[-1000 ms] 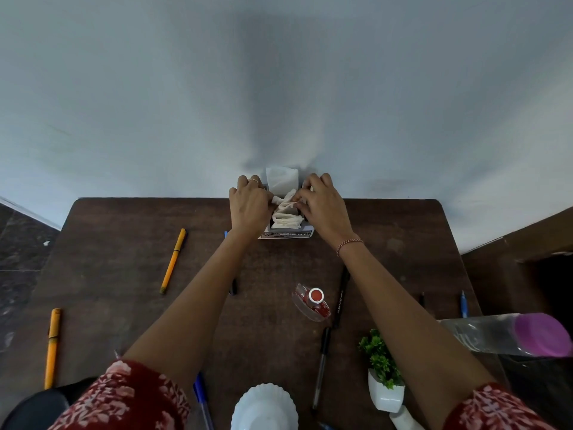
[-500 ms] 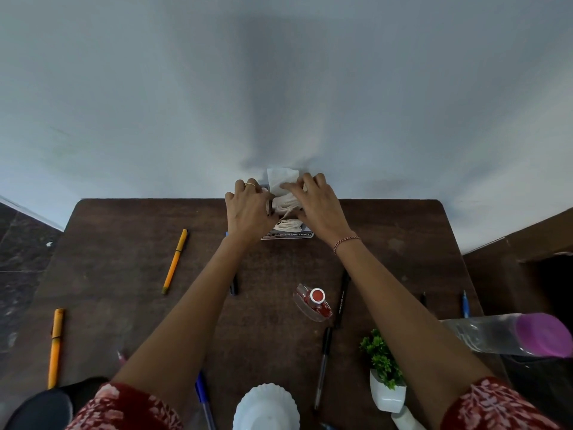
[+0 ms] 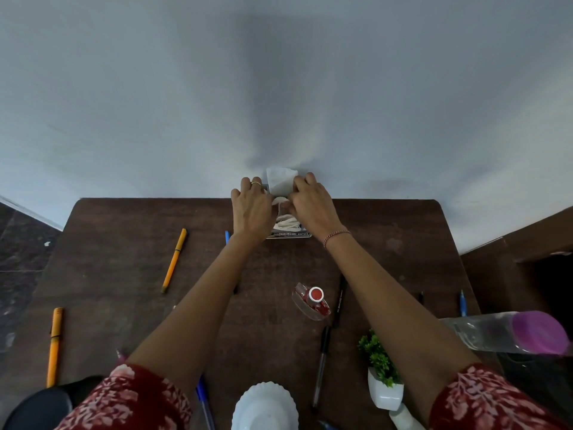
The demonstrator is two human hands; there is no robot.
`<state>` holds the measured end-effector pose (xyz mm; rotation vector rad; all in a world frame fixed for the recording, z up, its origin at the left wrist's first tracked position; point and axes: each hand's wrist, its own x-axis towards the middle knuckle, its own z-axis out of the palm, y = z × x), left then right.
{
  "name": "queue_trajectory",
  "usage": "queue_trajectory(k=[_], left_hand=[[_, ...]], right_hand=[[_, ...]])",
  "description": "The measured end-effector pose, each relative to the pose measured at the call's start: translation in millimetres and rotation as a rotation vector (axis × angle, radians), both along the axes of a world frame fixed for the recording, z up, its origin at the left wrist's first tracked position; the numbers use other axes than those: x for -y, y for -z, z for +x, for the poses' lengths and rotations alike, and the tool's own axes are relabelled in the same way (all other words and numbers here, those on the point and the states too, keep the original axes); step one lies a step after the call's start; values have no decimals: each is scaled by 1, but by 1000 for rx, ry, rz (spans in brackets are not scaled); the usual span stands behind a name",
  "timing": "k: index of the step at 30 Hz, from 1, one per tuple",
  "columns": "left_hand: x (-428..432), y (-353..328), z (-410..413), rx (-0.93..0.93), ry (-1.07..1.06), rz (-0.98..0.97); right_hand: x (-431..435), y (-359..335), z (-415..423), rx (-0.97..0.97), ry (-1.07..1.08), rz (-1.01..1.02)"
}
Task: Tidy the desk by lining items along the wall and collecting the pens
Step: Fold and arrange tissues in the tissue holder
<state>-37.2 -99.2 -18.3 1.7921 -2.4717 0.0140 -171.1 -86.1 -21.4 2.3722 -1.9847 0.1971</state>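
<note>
Both hands, left hand (image 3: 251, 206) and right hand (image 3: 311, 202), press flat-fingered on either side of the tissue box (image 3: 288, 226) at the surface's (image 3: 124, 259) far edge, probably squaring it against the wall (image 3: 279, 88) (soft white tissue crumples out on top). Slim plastic pens, like the orange pen (image 3: 174, 260), lie scattered, uncollected.

A tissue box (image 3: 290, 233) is sitting at the top centre of the frame, against the wall, with a white tissue (image 3: 280, 183) standing up from it. Two orange pens are lying at the left: one (image 3: 174, 260) slanting at mid-left, one (image 3: 54, 346) near the lower left edge. Black pens (image 3: 321, 366) (image 3: 340, 301) are lying right of centre, a blue pen (image 3: 462, 303) is resting at the far right, and another blue pen (image 3: 204, 401) is poking out at the bottom.
</note>
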Motion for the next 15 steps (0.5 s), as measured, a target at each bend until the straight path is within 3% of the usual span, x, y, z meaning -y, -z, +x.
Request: queue_trajectory(k=[15], left_hand=[[-56, -37, 32, -369, -270, -40]], right_hand=[[-61, -42, -2, 258, 174, -97]])
